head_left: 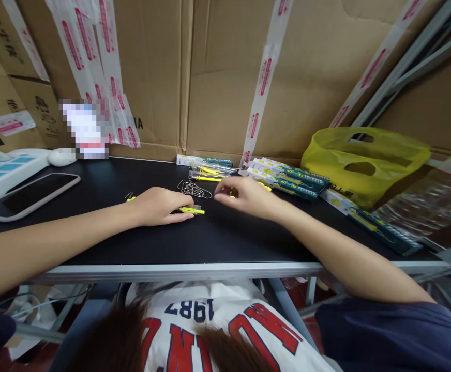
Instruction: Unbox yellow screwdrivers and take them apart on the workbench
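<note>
My left hand (162, 204) rests low over the black tabletop, its fingers closed around a slim yellow plastic stick (193, 211) whose end sticks out to the right with a clear piece beside it. Behind the left wrist, a small yellow piece with a thin metal hook (131, 198) shows in part. A tangle of bent metal wire hooks (195, 190) lies between the hands. My right hand (249, 196) is just right of that pile, thumb and fingers curled together in a ring. Small yellow parts show through the ring; what the fingertips hold is too small to tell.
Clear packs with yellow sticks (210, 173) and several green-and-white boxes (287, 178) lie at the back. A yellow plastic bag (365, 160) and clear plastic wrap (431, 201) are on the right. A phone (27, 194) and power strip (6, 170) sit left; cardboard (225, 77) walls the back.
</note>
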Available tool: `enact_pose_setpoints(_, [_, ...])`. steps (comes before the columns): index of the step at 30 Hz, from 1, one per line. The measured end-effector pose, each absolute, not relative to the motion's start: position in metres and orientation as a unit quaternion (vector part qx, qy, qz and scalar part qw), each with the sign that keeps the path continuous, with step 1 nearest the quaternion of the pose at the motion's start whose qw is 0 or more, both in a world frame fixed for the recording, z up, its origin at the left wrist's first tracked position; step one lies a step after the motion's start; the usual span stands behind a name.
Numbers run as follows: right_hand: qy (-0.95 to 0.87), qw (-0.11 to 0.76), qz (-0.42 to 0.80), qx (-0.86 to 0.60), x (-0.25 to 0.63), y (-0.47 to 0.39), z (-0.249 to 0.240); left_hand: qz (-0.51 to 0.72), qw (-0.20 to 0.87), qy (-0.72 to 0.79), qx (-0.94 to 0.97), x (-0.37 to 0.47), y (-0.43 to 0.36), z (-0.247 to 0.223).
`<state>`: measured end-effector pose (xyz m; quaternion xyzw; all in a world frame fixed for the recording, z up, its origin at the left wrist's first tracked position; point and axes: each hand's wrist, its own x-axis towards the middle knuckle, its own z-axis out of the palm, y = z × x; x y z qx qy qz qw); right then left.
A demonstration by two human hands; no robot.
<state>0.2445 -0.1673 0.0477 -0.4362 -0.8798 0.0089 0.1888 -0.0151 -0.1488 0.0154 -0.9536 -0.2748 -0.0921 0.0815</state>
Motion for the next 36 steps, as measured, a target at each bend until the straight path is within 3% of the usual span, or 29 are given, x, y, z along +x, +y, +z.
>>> enact_pose_setpoints(4, [-0.892, 0.205, 0.099, -0.389, 0.223, -0.178, 0.028, -0.089, 0.065, -0.276, -0.955, -0.015, -0.15, 0.017])
enact_pose_setpoints(16, [-0.885, 0.25, 0.178, -0.35, 0.223, -0.17, 0.014, -0.095, 0.066, -0.27, -0.956, -0.016, -0.148, 0.015])
enact_pose_setpoints(25, [-0.844, 0.331, 0.249, -0.339, 0.238, -0.158, 0.028, -0.11, 0.053, -0.294, -0.948, -0.017, -0.148, 0.017])
enact_pose_setpoints(30, [-0.838, 0.337, 0.154, -0.401, 0.256, -0.146, 0.041, -0.11, 0.058, -0.289, -0.949, -0.017, -0.147, 0.015])
enact_pose_setpoints(34, [-0.852, 0.206, -0.053, -0.478, 0.269, -0.139, 0.047, -0.11, 0.055, -0.286, -0.95, -0.017, -0.148, 0.016])
enact_pose_setpoints(36, [-0.853, 0.153, -0.095, -0.491, 0.273, -0.138, 0.048, -0.111, 0.053, -0.284, -0.951, -0.017, -0.148, 0.016])
